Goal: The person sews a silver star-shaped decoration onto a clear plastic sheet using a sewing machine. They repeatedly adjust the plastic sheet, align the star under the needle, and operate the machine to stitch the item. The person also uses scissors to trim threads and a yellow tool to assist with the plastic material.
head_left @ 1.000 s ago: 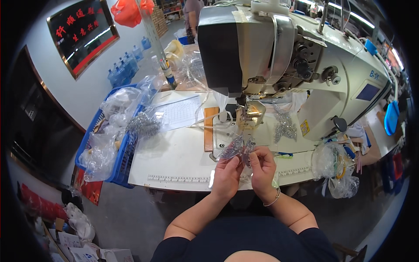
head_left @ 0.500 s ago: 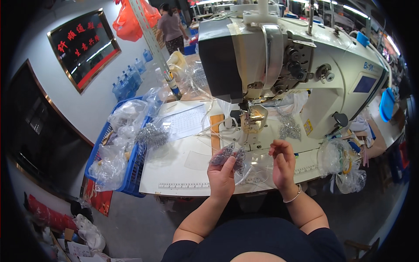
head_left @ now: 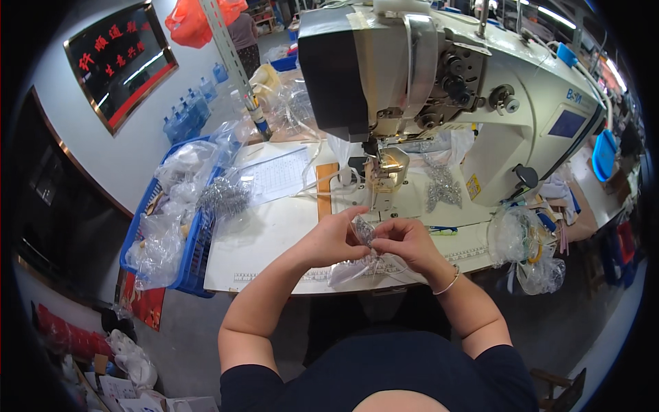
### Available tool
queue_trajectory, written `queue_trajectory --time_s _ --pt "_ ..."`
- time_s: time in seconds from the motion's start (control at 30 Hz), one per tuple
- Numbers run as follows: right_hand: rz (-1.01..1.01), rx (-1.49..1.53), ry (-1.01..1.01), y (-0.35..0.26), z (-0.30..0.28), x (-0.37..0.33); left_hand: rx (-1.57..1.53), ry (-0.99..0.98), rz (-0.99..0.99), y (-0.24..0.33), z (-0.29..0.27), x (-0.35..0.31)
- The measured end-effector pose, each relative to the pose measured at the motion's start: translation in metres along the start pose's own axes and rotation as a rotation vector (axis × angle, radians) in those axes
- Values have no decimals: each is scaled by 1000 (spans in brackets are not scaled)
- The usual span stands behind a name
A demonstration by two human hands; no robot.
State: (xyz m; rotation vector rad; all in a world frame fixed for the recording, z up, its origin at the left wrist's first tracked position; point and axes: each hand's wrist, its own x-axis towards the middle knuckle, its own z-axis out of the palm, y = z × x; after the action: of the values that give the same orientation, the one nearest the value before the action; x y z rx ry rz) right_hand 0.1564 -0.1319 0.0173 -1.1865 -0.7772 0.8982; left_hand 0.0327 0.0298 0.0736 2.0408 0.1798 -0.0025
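Just in front of the sewing machine (head_left: 522, 110), my two hands meet over a small silver glittery piece (head_left: 363, 231). My left hand (head_left: 331, 240) pinches it between thumb and fingers. The fingers of my right hand (head_left: 406, 246) are closed at its right edge, also gripping it. Clear plastic film (head_left: 350, 272) hangs below my fingers over the table's front edge; how it joins the piece is hidden. Similar silver glittery pieces (head_left: 443, 190) lie under the machine arm. A further silver glittery bundle (head_left: 225, 196) sits at the left, against the crate.
A blue crate (head_left: 199, 264) full of clear plastic bags stands at the left of the white table (head_left: 257, 233). A printed sheet (head_left: 278, 175) lies behind. A green tool (head_left: 443, 231) is near my right hand, with a clear plastic bag (head_left: 511, 237) farther right.
My right hand has come in from the right and closed on the silver piece. My left hand has turned inward with it. The whole view has shifted slightly.
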Motion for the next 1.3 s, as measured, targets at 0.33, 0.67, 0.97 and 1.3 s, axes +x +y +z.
queue_trajectory --time_s 0.33,0.67,0.97,1.3 --pt "-143 732 287 29 35 7 -443 1196 763 -65 107 -37" --pt "-213 566 292 50 94 -3 -1305 735 518 -64 103 -20" --pt "-187 545 254 70 77 -5 -1325 887 398 -64 105 -18" --pt "-12 461 188 37 40 8 -1402 842 306 -63 103 -19"
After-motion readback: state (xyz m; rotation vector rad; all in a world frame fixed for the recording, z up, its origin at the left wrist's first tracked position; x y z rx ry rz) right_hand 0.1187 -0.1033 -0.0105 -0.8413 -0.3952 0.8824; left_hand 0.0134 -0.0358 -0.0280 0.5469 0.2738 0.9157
